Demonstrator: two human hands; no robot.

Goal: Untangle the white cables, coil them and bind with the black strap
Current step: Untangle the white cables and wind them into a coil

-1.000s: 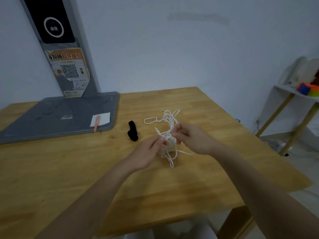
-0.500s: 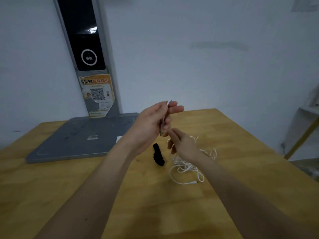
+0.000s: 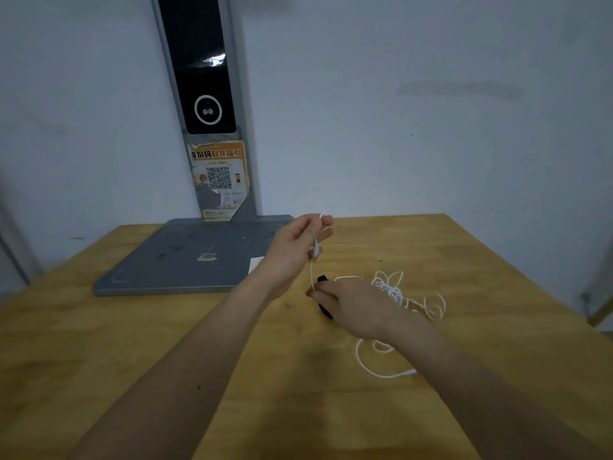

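Note:
A tangle of thin white cables (image 3: 396,295) lies on the wooden table (image 3: 132,360), with one loop and a plug end nearer me. My left hand (image 3: 295,250) is raised above the table and pinches one cable near its plug, which hangs from my fingers. Below it, my right hand (image 3: 351,305) pinches the same cable lower down, so a short stretch runs between the two hands. The black strap (image 3: 323,293) lies on the table, mostly hidden under my right hand.
A grey flat base (image 3: 185,260) with an upright post (image 3: 205,104) carrying a dark screen and an orange QR sticker stands at the back left against the white wall. The table's right edge runs down close to the cables.
My left hand lifted a cable end off the table. Since half a second ago my right hand has slid down the cable, away from the left hand. The camera has tilted upward.

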